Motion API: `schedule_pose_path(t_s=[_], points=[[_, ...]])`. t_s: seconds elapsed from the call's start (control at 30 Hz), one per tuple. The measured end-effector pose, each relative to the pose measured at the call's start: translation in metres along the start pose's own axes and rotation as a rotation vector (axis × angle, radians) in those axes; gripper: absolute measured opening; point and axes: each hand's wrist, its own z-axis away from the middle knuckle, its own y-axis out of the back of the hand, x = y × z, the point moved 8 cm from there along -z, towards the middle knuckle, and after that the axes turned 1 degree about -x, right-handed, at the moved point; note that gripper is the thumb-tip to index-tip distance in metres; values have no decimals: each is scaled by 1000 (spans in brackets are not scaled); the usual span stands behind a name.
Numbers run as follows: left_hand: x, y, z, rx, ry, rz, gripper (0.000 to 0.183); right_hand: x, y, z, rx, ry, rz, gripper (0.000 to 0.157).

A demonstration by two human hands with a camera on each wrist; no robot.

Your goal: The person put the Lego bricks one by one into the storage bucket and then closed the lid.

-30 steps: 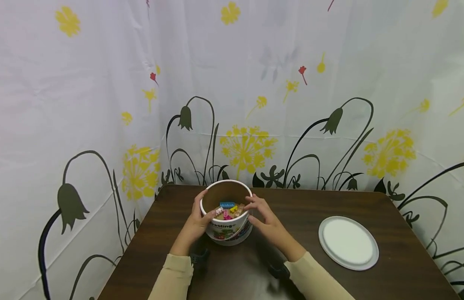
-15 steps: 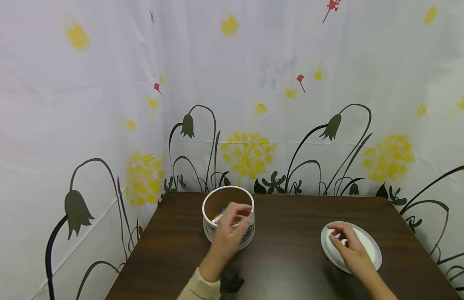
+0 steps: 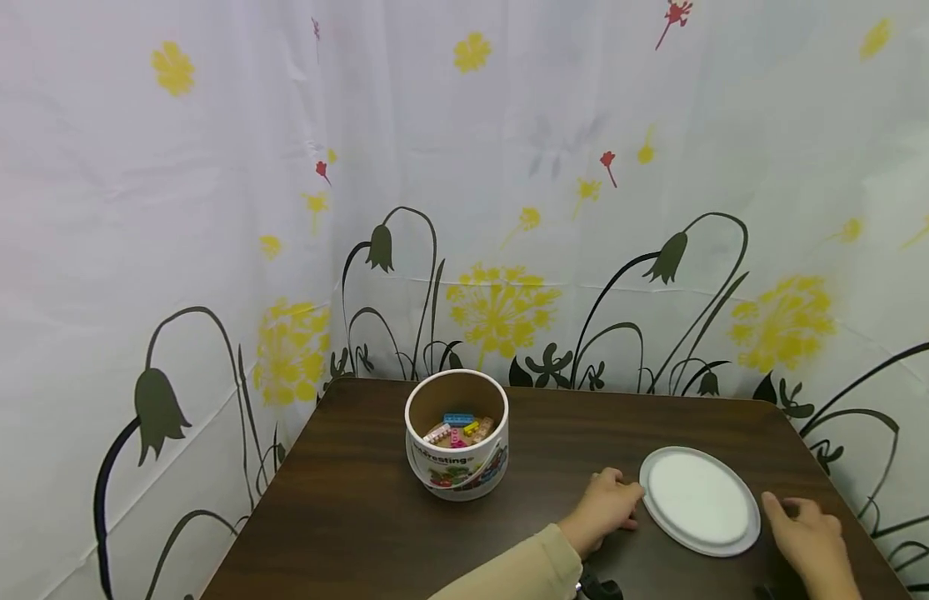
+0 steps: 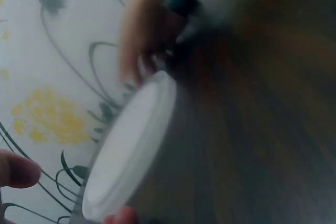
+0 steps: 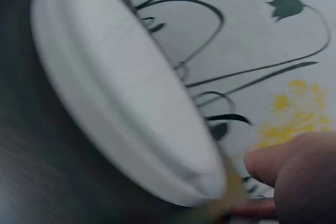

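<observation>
A round white lid (image 3: 700,500) with a raised rim lies flat on the right part of the table. At its left edge is my left hand (image 3: 602,508), its fingertips at or very near the rim; contact is hard to tell. My right hand (image 3: 807,537) is just off the lid's right edge, thumb toward it and fingers loosely bent. Neither hand grips anything. In the left wrist view the lid (image 4: 126,145) lies between both hands; the right wrist view shows it (image 5: 136,87) close by, slightly blurred.
A white printed bucket (image 3: 457,467) stands uncovered at the table's back left, with several colored toy bricks (image 3: 458,419) inside. The dark wood table (image 3: 344,517) ends at a white floral curtain (image 3: 404,125) behind.
Both hands have left the bucket and moved right, to either side of the lid. The right hand passed over the lid first, and the left followed. Bucket and lid stay on the table.
</observation>
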Motion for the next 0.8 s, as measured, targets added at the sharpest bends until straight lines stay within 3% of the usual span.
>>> schedule_pose_path(t_s=[0.07,0.17,0.4,0.57,0.67,0.73,0.8], points=[[-2,-3,-1,17,29,3,47,-11,-22,-2,-81,89,28,75],[-3,-6,-1,13,70,28,36,-30,-37,-3,-97,183,12,67],[-5,-8,-2,-11,111,109,23,-36,-31,4,-21,113,-101,50],[3,6,3,24,128,89,35,-54,-28,8,1,163,-352,39],[26,21,10,55,37,39,41,-76,-23,20,22,273,-593,33],[50,36,16,63,-97,-1,44,-98,-18,32,14,411,-816,27],[78,59,26,75,-233,-54,43,-130,-14,48,-22,559,-974,34]])
